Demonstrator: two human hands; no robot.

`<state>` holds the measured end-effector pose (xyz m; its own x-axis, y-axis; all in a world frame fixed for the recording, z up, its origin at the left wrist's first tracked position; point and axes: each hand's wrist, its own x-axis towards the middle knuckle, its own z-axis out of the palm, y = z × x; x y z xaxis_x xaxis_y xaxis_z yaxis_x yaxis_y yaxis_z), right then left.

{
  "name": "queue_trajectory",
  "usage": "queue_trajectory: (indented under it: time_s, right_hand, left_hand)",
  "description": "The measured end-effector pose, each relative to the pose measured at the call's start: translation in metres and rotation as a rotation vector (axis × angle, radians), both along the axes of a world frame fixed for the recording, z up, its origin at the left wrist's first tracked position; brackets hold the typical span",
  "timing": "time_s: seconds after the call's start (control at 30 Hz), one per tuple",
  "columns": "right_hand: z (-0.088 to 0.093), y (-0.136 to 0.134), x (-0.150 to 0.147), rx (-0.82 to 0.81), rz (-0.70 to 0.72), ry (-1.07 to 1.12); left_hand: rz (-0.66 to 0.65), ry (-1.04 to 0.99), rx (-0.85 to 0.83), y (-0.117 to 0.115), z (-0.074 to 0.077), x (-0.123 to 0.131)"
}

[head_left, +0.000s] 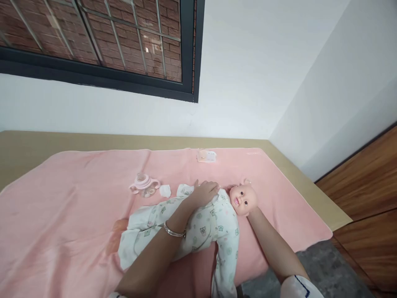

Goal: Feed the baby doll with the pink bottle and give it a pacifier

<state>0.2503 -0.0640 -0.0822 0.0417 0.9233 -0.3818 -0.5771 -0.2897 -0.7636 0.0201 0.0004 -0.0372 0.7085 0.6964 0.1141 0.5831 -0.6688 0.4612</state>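
A baby doll (242, 199) lies on its back on a pink blanket (77, 215), head to the right. It wears a white printed sleepsuit (214, 227). My left hand (205, 191) rests flat on the doll's chest near the collar, fingers stretched out, a silver bangle on the wrist. My right hand (252, 214) reaches under the back of the doll's head; its fingers are hidden behind the head.
A pink baby bottle (144, 185) lies on the blanket beside two small white mittens (165, 191). A small pink and white item (206, 156) sits near the blanket's far edge. The blanket covers a tan surface (37, 145) against a white wall. Wooden panelling (366, 194) stands at right.
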Motion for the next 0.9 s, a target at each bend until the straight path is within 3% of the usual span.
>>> queue_trajectory:
  time_s: [0.13,0.33,0.4,0.53,0.63,0.7,0.8,0.9]
  right_hand:
    - [0.022,-0.033,0.013,-0.079,0.047,0.072]
    - [0.035,-0.063,0.001,-0.127,-0.212,0.207]
    - [0.035,-0.06,0.006,-0.198,-0.245,0.135]
    - [0.033,-0.044,0.035,-0.191,-0.441,-0.189]
    - [0.036,-0.028,0.061,-0.141,-0.578,-0.438]
    - [0.042,-0.015,0.074,-0.092,-0.564,-0.667]
    - [0.05,0.007,0.086,-0.027,-0.356,-1.026]
    - [0.055,0.027,0.09,-0.046,-0.052,-1.276]
  left_hand:
    - [0.042,0.004,-0.062,0.0,0.01,0.001]
    - [0.266,-0.113,-0.032,-0.008,0.022,0.009]
    - [0.297,-0.188,0.031,-0.022,0.027,0.007]
    - [0.166,-0.303,0.16,-0.07,0.027,-0.022]
    - [0.02,-0.36,0.33,-0.109,0.007,-0.059]
    - [-0.044,-0.368,0.467,-0.129,-0.014,-0.084]
    - [-0.169,-0.373,0.639,-0.146,-0.047,-0.113]
    - [-0.22,-0.288,0.677,-0.151,-0.067,-0.128]
